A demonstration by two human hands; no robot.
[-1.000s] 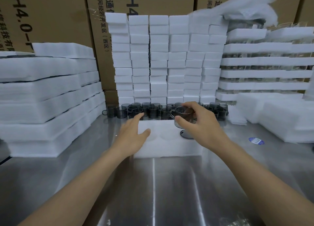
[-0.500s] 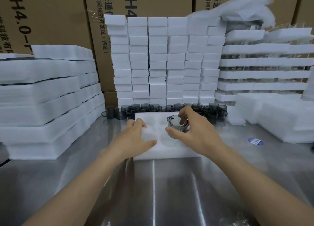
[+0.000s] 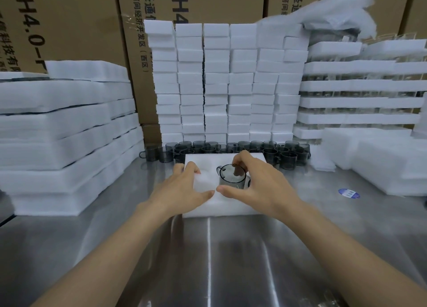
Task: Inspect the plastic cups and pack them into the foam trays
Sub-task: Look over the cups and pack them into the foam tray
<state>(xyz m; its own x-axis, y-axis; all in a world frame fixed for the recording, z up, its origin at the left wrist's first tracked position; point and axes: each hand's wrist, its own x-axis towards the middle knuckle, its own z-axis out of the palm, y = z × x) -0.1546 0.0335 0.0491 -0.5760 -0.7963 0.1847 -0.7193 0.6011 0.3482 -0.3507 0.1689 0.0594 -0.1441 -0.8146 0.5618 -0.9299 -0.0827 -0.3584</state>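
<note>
We see a smoky grey cup (image 3: 231, 179) standing upright on the right half of a white foam tray (image 3: 209, 160), its base sunk a little into the foam and its small handle turned to the left. The right hand (image 3: 262, 186) holds it from above: the fingers curl over the far rim, one fingertip shows through the clear wall inside the cup, and the thumb reaches along the near side, so the cup sits between thumb and fingers. The left hand (image 3: 182, 191) lies on the left half of the tray, its fingers bent only a little and holding nothing, and its thumb stretches out until it nearly meets the right thumb. The tray rests on a shiny metal table (image 3: 208, 260). Just behind it runs a crowded row of loose cups (image 3: 287, 160), all the same grey. Behind those rise columns of small white foam blocks (image 3: 228, 82) against brown cardboard boxes (image 3: 69, 18). To the left we find thick foam sheets (image 3: 64, 133) piled high; to the right, stacked foam layers (image 3: 360, 86) with clear things between them, too blurred for us to name. A blue round sticker (image 3: 349, 193) lies on the table, well apart from the tray.
</note>
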